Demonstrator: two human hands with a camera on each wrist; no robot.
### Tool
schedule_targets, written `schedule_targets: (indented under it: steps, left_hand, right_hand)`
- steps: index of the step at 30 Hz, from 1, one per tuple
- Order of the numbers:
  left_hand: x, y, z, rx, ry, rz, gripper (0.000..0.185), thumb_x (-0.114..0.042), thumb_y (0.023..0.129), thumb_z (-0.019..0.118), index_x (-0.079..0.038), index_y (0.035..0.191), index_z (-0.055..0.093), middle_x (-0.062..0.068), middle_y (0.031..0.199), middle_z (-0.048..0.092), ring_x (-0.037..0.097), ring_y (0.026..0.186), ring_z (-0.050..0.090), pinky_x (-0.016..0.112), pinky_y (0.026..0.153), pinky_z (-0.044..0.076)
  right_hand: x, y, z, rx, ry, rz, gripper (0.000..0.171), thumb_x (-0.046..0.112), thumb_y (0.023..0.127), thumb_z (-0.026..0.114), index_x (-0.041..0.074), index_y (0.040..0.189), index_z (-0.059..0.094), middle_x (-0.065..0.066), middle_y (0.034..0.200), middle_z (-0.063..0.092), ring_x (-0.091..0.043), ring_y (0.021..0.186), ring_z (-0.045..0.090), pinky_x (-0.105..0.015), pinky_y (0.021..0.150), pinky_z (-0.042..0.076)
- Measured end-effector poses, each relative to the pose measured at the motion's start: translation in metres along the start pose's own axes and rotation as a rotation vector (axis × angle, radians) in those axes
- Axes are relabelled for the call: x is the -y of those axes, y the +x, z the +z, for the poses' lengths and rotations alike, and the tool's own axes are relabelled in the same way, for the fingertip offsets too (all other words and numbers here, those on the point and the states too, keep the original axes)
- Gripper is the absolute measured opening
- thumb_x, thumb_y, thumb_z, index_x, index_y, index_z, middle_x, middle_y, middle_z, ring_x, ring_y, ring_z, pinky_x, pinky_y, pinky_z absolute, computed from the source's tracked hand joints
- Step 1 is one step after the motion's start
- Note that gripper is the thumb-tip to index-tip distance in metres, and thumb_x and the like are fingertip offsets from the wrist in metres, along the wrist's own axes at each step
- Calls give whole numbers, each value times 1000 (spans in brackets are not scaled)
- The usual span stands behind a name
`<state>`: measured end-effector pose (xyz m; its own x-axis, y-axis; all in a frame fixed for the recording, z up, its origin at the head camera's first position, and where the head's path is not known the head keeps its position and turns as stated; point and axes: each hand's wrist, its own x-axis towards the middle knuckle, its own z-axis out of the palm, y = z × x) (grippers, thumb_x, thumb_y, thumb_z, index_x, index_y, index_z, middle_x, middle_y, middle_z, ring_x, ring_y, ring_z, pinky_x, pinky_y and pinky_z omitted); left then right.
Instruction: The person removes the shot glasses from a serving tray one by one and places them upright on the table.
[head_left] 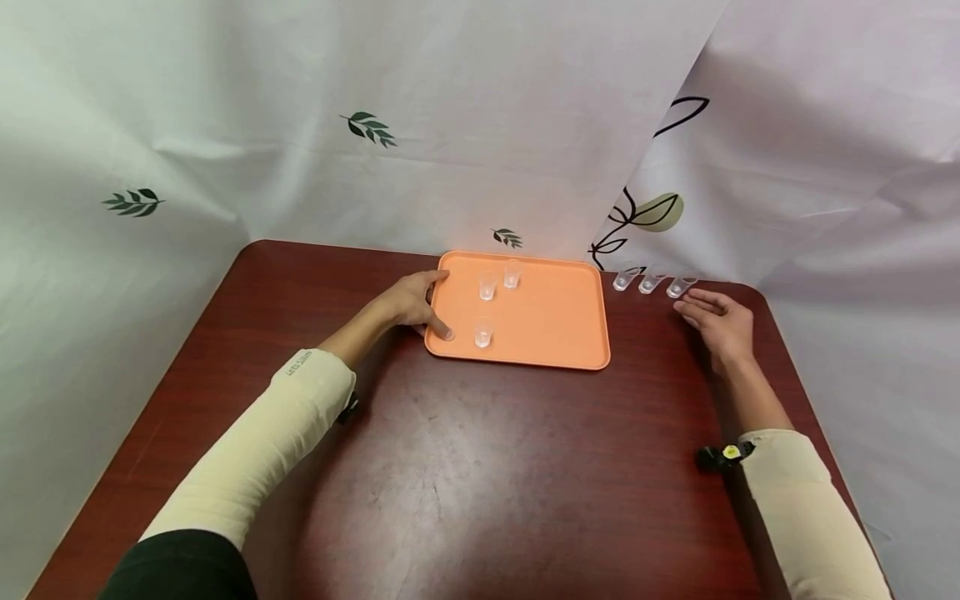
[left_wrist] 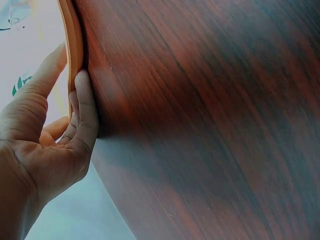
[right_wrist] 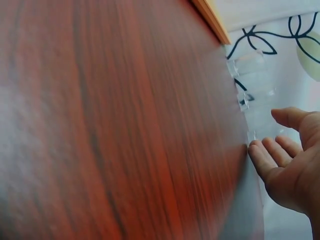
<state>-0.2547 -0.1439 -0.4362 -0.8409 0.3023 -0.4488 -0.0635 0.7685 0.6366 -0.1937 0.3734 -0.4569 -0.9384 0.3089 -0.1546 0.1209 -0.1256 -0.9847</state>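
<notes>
Cup row point(head_left: 650, 284): three clear cups, side by side at the back edge of the table point(head_left: 525, 467), right of the tray point(head_left: 555, 317).
Right hand point(head_left: 723, 325): thumb and fingers apart about the rightmost cup point(head_left: 679, 287); contact, I cannot tell.
Tray: orange, three more cups point(head_left: 487, 287) on its left half.
Left hand point(head_left: 408, 300): clamped on the tray's left edge.
Backdrop point(head_left: 480, 125): pale, leaf-printed cloth.

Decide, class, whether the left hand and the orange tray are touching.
Touching: in the left wrist view, the left hand grips the orange tray, its edge between thumb and fingers.
</notes>
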Motion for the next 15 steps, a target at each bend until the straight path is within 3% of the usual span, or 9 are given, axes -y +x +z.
schedule_targets:
  steps: [3,9,15]
  left_hand:
    - [1,1,0,-4,7,3,129,-19,82,105,-18,182,25,20,180,37,29,108,67,27,75,61]
    - [2,1,0,-3,-12,3,129,-17,82,105,-18,182,24,23,177,39,21,79,71,28,69,63]
    - [1,-1,0,-9,-8,4,129,-17,81,105,-18,182,25,22,178,38,21,82,70,27,71,62]
  right_hand:
    - [-1,-2,5,34,27,-20,29,-13,96,81,9,115,81,9,92,85,1,82,82,-15,82,67]
    - [-3,-6,20,89,-6,-55,28,-10,98,80,9,118,81,14,94,85,2,85,82,-14,83,66]
    - [-2,-8,41,125,-83,-86,30,-4,99,83,4,127,77,15,97,85,6,90,81,-12,85,65]
